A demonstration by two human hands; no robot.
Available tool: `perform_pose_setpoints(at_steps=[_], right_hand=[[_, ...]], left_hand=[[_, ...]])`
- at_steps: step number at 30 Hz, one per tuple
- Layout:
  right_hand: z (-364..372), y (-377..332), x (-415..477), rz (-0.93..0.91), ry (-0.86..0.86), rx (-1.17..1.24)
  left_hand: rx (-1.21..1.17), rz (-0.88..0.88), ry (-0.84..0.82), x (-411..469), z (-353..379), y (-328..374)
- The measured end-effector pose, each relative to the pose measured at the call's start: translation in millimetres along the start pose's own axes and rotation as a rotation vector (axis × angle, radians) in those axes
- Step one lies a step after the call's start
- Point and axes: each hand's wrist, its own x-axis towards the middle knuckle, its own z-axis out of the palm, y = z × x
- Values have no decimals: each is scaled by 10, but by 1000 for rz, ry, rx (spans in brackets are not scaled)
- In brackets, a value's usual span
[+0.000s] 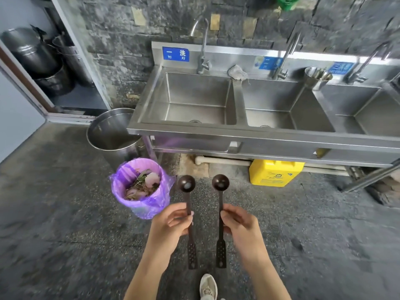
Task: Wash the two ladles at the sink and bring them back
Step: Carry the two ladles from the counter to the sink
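Two dark brown ladles with long thin handles are held side by side, bowls pointing away from me. My left hand [171, 224] grips the left ladle [187, 185] at mid-handle. The right ladle [220, 182] is pinched the same way by my right hand [238, 224]. Ahead stands a long stainless steel sink [238, 135] with three basins, each under a tall curved faucet [202, 50]. Both ladles are still short of the sink's front edge, over the floor.
A bin lined with a purple bag [140, 187] of food scraps stands on the floor left of the ladles. A large steel pot [110, 131] sits beside the sink's left end. A yellow jug [275, 173] lies under the sink. My shoe [208, 286] shows below.
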Motion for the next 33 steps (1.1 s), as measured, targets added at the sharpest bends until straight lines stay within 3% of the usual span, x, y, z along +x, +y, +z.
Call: perform_pose_setpoints(at_steps=[13,22,33], right_hand=[[-176,-297,1022,66,-15,16],[278,-799,2070,9,12,-22],[832,-1457,3148,26,74,160]], left_hand=[[39,-34,67,946,379,284],[32,37,34,2225,343,797],[30,28,-51,3573,246,1396]])
